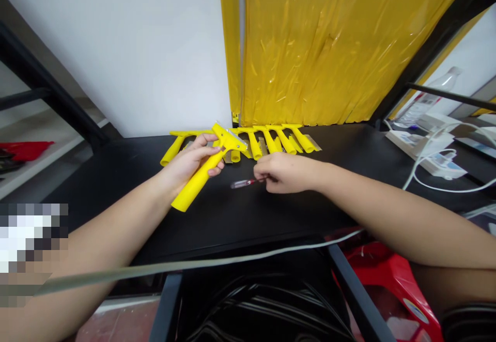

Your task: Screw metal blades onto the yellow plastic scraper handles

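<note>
My left hand [196, 158] is closed around a yellow scraper [197, 179], gripping it near its head. The scraper's hollow handle slants down and left, and its wide head, with small screws, points up and right. In my right hand [284, 171] is a small screwdriver [243, 183] with a clear handle. Its handle end points left, away from my fingers, and its tip is hidden in my grip. Behind both hands, several more yellow scrapers [271, 140] lie in a row along the back of the black table [232, 228].
A yellow film-wrapped panel [329, 47] and a white board [135, 47] stand behind the table. To the right are a plastic bottle [430, 96], a power strip [442, 164] and white cables [411, 174]. A pale cord [232, 263] crosses in front; a red stool [387, 275] stands below right.
</note>
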The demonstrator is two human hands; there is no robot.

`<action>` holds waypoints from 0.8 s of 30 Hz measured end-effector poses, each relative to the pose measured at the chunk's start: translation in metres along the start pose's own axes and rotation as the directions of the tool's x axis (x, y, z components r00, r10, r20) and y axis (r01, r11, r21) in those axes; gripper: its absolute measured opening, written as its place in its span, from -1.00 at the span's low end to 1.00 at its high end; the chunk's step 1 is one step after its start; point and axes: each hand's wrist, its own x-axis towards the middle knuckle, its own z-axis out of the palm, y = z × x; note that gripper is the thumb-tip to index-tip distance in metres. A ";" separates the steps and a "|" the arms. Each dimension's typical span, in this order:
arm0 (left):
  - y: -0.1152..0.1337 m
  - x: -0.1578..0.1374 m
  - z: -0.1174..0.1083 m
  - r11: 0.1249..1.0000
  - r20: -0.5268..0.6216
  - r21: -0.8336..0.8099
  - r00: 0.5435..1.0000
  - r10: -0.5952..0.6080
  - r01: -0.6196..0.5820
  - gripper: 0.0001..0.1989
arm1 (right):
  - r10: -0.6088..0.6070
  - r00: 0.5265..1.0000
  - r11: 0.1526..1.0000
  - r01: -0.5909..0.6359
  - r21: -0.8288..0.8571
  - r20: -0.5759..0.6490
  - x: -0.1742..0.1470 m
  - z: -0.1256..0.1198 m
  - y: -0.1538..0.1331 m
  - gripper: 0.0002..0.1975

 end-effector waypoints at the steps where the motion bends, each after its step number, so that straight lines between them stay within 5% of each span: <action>1: -0.001 0.000 0.000 1.000 0.000 0.009 1.000 0.003 -0.003 -0.61 | 0.014 0.999 0.998 -0.012 0.057 -0.043 -0.001 -0.006 0.002 -0.83; 4: -0.002 0.000 0.001 0.999 -0.014 0.039 1.000 0.009 -0.008 -0.59 | 0.132 0.976 0.924 -0.058 0.378 -0.174 -0.002 -0.014 0.016 -0.90; 8: -0.004 -0.002 0.004 0.997 0.007 0.076 1.000 0.025 -0.025 -0.61 | 0.343 0.909 0.626 -0.033 0.779 -0.237 -0.003 -0.003 0.039 -0.77; 19: -0.009 0.000 -0.001 0.992 0.033 0.126 0.999 0.000 -0.004 -0.60 | 0.577 0.806 0.289 -0.052 0.956 -0.131 -0.008 0.004 0.048 -0.64; 24: -0.009 0.000 0.002 0.991 0.029 0.131 1.000 -0.009 0.005 -0.59 | 0.593 0.801 0.136 -0.003 0.991 -0.079 -0.012 -0.005 0.050 -0.74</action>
